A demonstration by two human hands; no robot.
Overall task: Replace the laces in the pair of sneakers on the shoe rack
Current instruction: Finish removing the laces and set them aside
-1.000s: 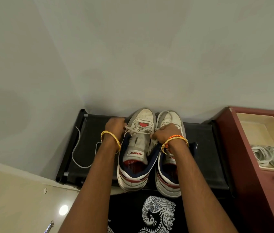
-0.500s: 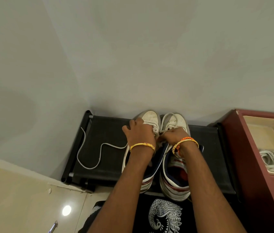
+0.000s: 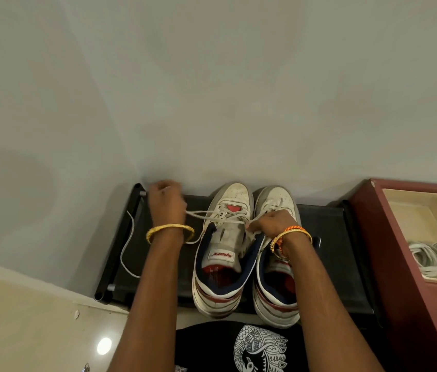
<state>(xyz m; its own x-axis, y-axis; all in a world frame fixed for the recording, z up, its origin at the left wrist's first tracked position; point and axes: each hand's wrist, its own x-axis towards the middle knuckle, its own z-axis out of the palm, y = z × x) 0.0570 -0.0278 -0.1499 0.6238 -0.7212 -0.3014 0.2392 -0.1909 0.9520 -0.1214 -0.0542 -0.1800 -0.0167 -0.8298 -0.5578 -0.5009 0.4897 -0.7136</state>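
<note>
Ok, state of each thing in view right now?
left hand: grips lace, out to the side
right hand: pinches lace at the eyelets
lace: taut between hands, threaded through left sneaker
left sneaker: upright, partly laced
right sneaker: upright, lacing partly hidden
loose lace: slack on shoe rack

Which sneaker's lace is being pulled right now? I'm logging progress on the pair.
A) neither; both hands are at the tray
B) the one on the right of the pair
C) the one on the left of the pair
C: the left hand and right hand draw a white lace taut across the left sneaker.
</note>
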